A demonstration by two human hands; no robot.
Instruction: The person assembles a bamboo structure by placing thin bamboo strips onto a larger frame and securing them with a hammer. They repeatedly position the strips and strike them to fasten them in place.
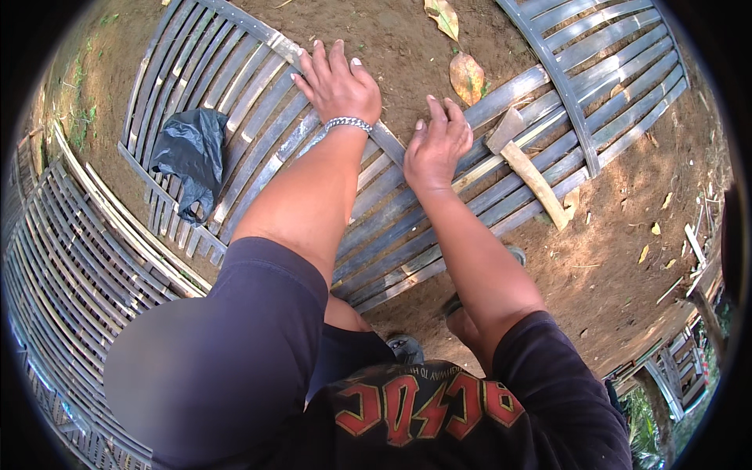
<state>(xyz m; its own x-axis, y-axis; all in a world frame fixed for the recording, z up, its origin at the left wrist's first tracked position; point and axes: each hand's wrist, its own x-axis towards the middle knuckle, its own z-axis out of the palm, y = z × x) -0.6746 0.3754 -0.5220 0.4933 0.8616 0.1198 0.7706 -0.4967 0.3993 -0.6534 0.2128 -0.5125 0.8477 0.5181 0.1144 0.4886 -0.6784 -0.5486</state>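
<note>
Two hands (342, 90) (439, 150) at slatted panel's edge (280, 45) — soil (392, 35) beyond.

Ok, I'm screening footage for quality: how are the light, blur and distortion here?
Head view: dappled sunlight and shade on the soil; head view: a round grey blur hides detail beside the left sleeve; head view: the lower-left slatted panel bows toward the black rim; head view: left hand and right hand look fairly sharp.
</note>
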